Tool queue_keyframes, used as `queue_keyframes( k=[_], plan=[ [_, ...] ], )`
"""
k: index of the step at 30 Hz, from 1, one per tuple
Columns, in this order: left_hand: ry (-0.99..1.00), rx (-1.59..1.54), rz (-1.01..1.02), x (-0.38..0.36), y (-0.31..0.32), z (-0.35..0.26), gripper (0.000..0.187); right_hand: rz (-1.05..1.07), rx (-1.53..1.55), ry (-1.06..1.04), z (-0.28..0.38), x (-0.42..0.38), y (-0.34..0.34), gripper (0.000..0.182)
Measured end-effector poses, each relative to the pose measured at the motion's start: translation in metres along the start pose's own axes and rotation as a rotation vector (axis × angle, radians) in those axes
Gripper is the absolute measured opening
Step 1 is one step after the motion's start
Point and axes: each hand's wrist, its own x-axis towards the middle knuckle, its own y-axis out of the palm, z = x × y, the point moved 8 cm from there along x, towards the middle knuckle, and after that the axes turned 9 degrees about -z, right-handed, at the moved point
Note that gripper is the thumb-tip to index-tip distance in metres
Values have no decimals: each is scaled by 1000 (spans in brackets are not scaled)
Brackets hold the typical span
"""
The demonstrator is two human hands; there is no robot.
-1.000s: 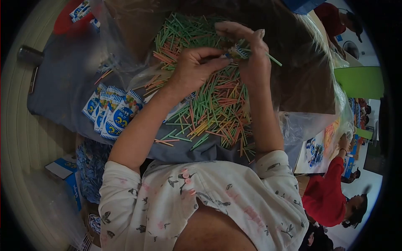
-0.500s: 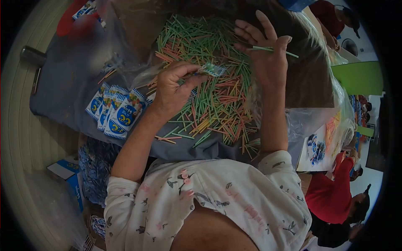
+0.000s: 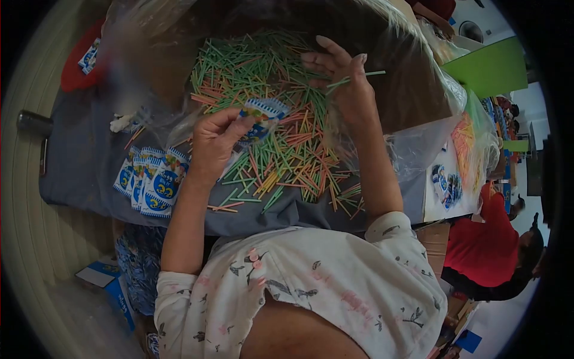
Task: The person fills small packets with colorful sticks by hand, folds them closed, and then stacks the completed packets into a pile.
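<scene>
My left hand [image 3: 214, 140] pinches a blue-and-white printed packet [image 3: 263, 119] by one side, holding it above the pile. Thin candy-like sticks [image 3: 251, 66] in green, pink and yellow lie heaped beneath both hands. My right hand [image 3: 354, 96] is raised at the far right of the heap with its fingers loosely spread. One green stick [image 3: 375, 73] lies across it near the thumb. Several similar packets [image 3: 161, 182] overlap in a stack on the grey cloth, left of my left forearm.
Clear plastic sheeting [image 3: 412, 143] lines the brown box [image 3: 424, 107] around the sticks. A red object [image 3: 81, 66] with a packet on it is at the far left. A bag of sticks [image 3: 466, 140] and more packets [image 3: 445, 188] lie at right, near a person in red [image 3: 487, 245].
The packet in my left hand has turned so its printed face shows. The whole view has shifted, with both hands now further left in it. The stick remains in my right hand.
</scene>
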Motion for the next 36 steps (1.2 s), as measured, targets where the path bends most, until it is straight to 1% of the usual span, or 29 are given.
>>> queue_keyframes(
  k=[1,2,3,5,6,7,8,11,13,14,15,16,17,18,19,20,21,22,24,26,27,28,29,30,31,32,34,35,36],
  plan=[
    [10,-20,-26,-5,-4,-4,18,-14,-91,-62,6,-1,-2,86],
    [19,-42,-53,-9,-7,-7,18,-24,-93,-66,7,-4,-6,86],
    [19,-41,-46,-15,-8,-8,18,20,-47,-45,5,-6,-6,81],
    [63,-107,-132,-29,-22,-14,16,79,3,-14,1,-7,-3,77],
    [62,-104,-146,-34,-29,-12,16,78,13,6,-2,-6,-4,82],
    [42,-176,-181,-39,-37,-6,16,75,23,25,-5,-6,-4,88],
    [21,-249,-210,-42,-43,-3,16,78,27,28,-8,-7,-1,88],
    [32,-268,-197,-52,-40,-10,15,-37,-62,31,-8,-10,-2,85],
    [36,-216,-219,-58,-54,-5,16,26,-349,-316,36,-28,11,83],
    [51,-148,-268,-62,-60,-6,15,-17,-437,-351,59,-37,12,84],
    [69,-81,-323,-66,-68,-8,15,-53,-451,-378,80,-38,4,84],
    [81,-86,-287,-69,-76,-6,15,-87,-408,-440,102,-41,-5,83],
    [70,-108,-301,-74,-91,-2,15,-109,-362,-497,120,-45,-13,81],
    [59,-128,-323,-79,-102,0,15,-163,-374,-586,138,-45,-28,75],
    [69,-130,-313,-83,-104,-3,15,-238,-297,-598,152,-45,-43,70],
    [78,-126,-360,-88,-108,-7,14,-309,-219,-606,166,-46,-57,65],
    [87,-124,-410,-92,-113,-9,14,-382,-207,-565,177,-46,-78,59],
    [90,-127,-411,-95,-115,-11,14,-379,-208,-568,189,-41,-87,59],
    [142,-89,-378,-103,-117,-20,15,-508,-302,-622,216,-30,-112,70],
    [135,-68,-455,-108,-117,-22,16,-658,-579,-750,244,-16,-135,53],
    [131,-42,-541,-116,-122,-24,17,-676,-891,-851,253,-6,-149,48],
    [125,-33,-519,-117,-118,-26,17,-658,-1186,-957,255,12,-176,43],
    [117,-22,-513,-118,-117,-26,17,-713,-1680,-876,249,48,-241,45],
    [119,4,-511,-121,-110,-32,15,-684,-1828,-826,245,38,-213,50],
    [133,23,-495,-119,-105,-39,13,-761,-1971,-928,244,29,-206,49],
    [159,67,-510,-122,-112,-38,11,-697,-1922,-956,238,22,-192,49],
    [176,102,-528,-132,-118,-36,11,-515,-1373,-966,240,-2,-188,30],
    [248,391,-579,-134,-117,-48,10,-530,-1115,-1030,228,-23,-144,26],
    [323,677,-595,-130,-111,-56,9,-561,-869,-1080,208,-55,-82,22]
  ],
)
